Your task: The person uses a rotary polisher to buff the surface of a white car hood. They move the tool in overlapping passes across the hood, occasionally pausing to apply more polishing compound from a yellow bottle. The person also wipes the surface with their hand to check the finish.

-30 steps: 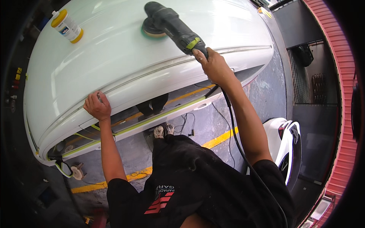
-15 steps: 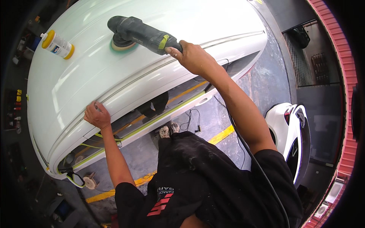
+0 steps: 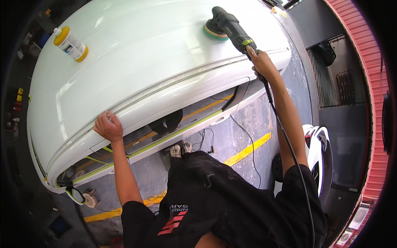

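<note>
My right hand [image 3: 264, 65] grips the rear handle of a black car polisher [image 3: 234, 29]. Its round pad [image 3: 215, 31], with a green edge, rests on the white car roof [image 3: 136, 49] toward the far right. The fingers of my left hand [image 3: 108, 126] are curled closed at the roof's near edge. A small greyish spot shows among them, but what they hold, if anything, is hidden. Lying on the roof at the far left is a white bottle with yellow ends [image 3: 71, 44], apart from both hands.
The polisher's black cord [image 3: 285, 134] runs down along my right arm. Yellow-green tape [image 3: 182, 132] lines the car's side below the windows. A round-topped wooden stool [image 3: 90, 199] stands beside the car's mirror [image 3: 75, 195]. Another white car [image 3: 322, 159] is at the right.
My right hand has carried the polisher to the right across the roof, its pad staying on the surface. My left hand remains at the roof edge. The view has shifted slightly.
</note>
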Action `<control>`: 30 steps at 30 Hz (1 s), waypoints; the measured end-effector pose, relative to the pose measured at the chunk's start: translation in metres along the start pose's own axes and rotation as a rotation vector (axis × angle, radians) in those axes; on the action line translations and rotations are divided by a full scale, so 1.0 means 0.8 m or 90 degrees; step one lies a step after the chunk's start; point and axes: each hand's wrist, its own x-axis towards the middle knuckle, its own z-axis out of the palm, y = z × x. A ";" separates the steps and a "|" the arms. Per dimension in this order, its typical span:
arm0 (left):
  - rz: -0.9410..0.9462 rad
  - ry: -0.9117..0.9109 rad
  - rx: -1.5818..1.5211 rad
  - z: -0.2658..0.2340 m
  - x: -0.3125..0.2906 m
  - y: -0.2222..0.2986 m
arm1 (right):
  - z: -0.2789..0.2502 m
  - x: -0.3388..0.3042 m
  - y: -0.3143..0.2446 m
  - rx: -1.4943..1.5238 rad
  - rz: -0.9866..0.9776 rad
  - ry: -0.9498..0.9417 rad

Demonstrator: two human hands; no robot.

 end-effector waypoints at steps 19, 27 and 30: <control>-0.029 0.049 -0.095 -0.010 0.004 0.000 | 0.202 0.049 -0.216 0.063 -0.133 -0.032; -0.168 0.018 -0.231 -0.010 0.092 -0.017 | 0.294 -0.029 -0.338 -0.021 -0.264 -0.096; -0.255 0.157 -0.268 0.049 0.208 -0.054 | 0.297 -0.034 -0.353 -0.046 -0.233 -0.085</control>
